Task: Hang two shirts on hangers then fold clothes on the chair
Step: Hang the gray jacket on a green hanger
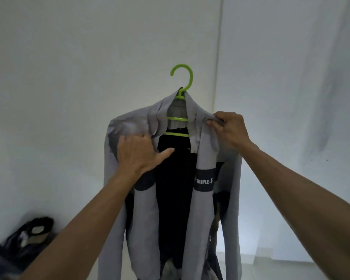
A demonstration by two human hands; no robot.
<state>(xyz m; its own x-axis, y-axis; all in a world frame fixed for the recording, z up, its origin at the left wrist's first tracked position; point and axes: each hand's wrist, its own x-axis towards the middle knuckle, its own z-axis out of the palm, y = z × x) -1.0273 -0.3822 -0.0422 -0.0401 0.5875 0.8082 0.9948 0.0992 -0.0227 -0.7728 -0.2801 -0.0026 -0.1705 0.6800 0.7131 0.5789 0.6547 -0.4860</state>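
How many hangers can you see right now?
1: a green hanger inside the grey shirt, hook sticking up above the collar. Its arms are hidden under the fabric. No second hanger is in view.

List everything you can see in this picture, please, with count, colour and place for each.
shirt: one, grey with dark bands and black inside, centre, draped open on the hanger
hanger: one, bright green, hook free above the collar, crossbars showing in the neck opening
dark bag-like heap: one, black, lower left on the floor by the wall; kind unclear
wall: white, behind everything
left hand: one, holding the shirt's left front near the shoulder
right hand: one, pinching the shirt's right shoulder
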